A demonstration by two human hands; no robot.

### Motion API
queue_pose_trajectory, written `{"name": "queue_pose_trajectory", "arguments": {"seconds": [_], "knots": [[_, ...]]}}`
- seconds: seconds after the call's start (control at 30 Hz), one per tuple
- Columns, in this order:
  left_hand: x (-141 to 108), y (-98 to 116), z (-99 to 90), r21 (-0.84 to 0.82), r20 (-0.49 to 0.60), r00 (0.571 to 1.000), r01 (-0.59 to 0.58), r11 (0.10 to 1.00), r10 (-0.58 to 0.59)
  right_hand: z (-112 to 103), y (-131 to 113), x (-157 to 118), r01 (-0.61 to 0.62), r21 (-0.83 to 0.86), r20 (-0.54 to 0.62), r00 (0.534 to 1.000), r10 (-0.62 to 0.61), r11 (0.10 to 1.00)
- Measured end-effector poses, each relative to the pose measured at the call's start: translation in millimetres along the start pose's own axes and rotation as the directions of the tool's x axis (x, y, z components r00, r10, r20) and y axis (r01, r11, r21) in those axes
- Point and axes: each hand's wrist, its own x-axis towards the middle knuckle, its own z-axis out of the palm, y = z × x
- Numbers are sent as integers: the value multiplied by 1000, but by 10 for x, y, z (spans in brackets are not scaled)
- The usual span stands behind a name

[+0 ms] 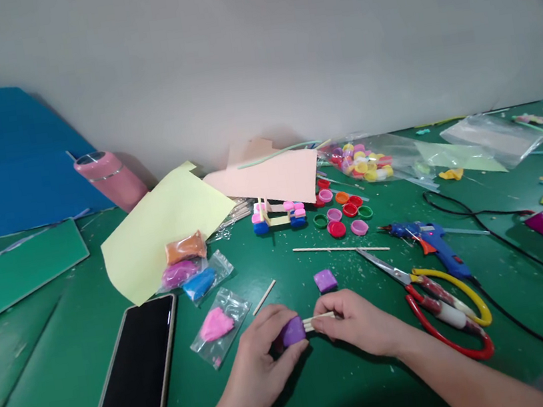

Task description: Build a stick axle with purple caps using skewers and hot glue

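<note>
Between the thumb and fingers of my left hand is a purple clay block. My right hand pinches a few short wooden sticks, whose left ends meet the block's right side. Whether they go into the clay, I cannot tell. Just beyond my right hand lies a second purple clay block. A loose short stick rests above my left hand, and a longer stick lies farther back. Left of my left hand is a clear bag of pink clay.
Scissors and a blue glue gun with its cord lie right. A phone is at left, below bagged clay. Farther back are a small stick-and-clay model, coloured bottle caps and a pink tumbler.
</note>
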Motion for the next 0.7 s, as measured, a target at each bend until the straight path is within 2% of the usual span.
{"name": "queue_pose_trajectory", "arguments": {"seconds": [0.7], "knots": [[8,8,-4,3,-9,1000,-15,1000,15,2,18,-1,1,-4,4,1000,-1,1000]]}}
